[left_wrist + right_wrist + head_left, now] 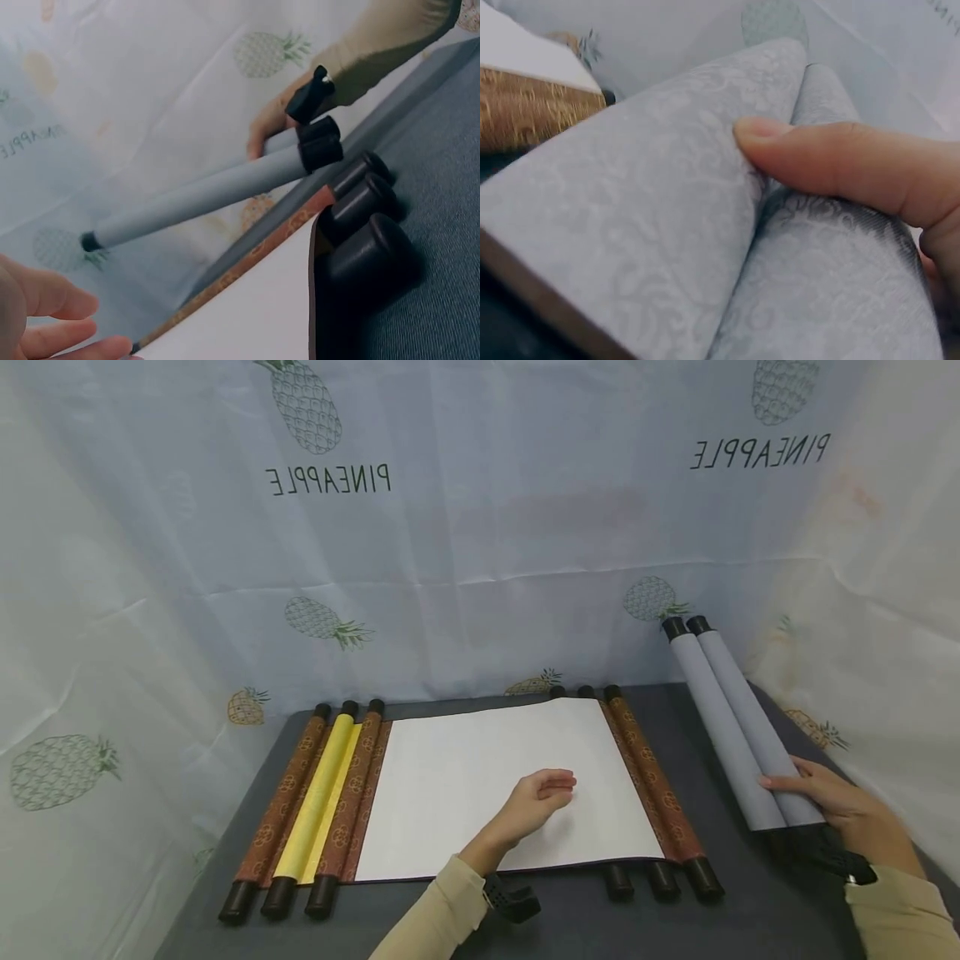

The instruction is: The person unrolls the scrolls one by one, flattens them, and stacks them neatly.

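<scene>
On the right, my right hand (847, 797) grips a grey patterned scroll (720, 727) rolled from both ends into two tubes with black knobs. Its thumb (802, 150) lies across the groove between the tubes in the right wrist view. The left wrist view shows this grey scroll (202, 191) held at a slant above the table. My left hand (534, 806) hovers over a spread white sheet (457, 785), fingers loosely bent and holding nothing. Brown patterned rolls (652, 768) with black knobs lie at the sheet's right end.
Left of the sheet are brown rolls (348, 802) and a yellow roll (318, 793), also black-ended. Everything sits on a dark grey table (562, 918). A pale curtain (487, 527) printed with pineapples encloses the back and sides.
</scene>
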`<state>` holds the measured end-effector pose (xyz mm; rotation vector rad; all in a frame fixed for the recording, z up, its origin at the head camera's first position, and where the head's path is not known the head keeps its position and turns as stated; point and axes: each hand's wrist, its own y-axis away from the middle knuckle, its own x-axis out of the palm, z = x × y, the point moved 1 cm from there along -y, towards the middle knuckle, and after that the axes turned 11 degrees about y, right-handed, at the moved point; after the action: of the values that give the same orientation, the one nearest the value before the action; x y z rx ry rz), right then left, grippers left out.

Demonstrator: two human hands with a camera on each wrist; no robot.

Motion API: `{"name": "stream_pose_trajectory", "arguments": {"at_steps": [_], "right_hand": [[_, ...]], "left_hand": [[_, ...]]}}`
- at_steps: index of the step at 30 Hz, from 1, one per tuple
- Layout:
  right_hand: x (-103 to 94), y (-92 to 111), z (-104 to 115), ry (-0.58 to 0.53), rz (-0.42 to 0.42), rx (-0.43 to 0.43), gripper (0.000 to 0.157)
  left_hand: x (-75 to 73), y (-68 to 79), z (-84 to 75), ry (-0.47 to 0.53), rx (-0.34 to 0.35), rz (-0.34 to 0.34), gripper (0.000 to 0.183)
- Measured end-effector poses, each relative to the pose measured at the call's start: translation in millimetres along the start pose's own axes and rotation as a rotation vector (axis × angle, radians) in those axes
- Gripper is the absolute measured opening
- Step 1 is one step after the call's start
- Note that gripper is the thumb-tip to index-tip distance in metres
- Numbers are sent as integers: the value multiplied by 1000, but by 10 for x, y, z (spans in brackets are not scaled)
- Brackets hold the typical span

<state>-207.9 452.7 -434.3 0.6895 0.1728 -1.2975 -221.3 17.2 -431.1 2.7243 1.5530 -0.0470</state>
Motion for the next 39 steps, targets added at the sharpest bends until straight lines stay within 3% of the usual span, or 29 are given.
{"name": "stream_pose_trajectory", "arguments": {"at_steps": [1,3,12,18,27,34,39], "right_hand": [[41,-10,38,-11,-21,-30,30],[122,-37,123,-17,-48,-96,29],[499,-222,652,-117,-84,-281,55],[793,-338,993,-189,-69,-400,59],[1300,-483,1436,-314,-67,-483,53],[1675,-570,1748,-429,-21,-584,52],[1864,-614,1893,-455,5,-612,58]], "left_hand": [[16,-5,-3,4,-1,1,38],[45,-16,-10,10,0,1,38],[86,-91,-2,38,36,-19,37],[86,-114,-62,41,71,-21,39],[3,-91,-178,40,111,-28,54],[-123,-55,-256,86,104,-96,78],[-203,-29,-271,88,130,-147,82]]}}
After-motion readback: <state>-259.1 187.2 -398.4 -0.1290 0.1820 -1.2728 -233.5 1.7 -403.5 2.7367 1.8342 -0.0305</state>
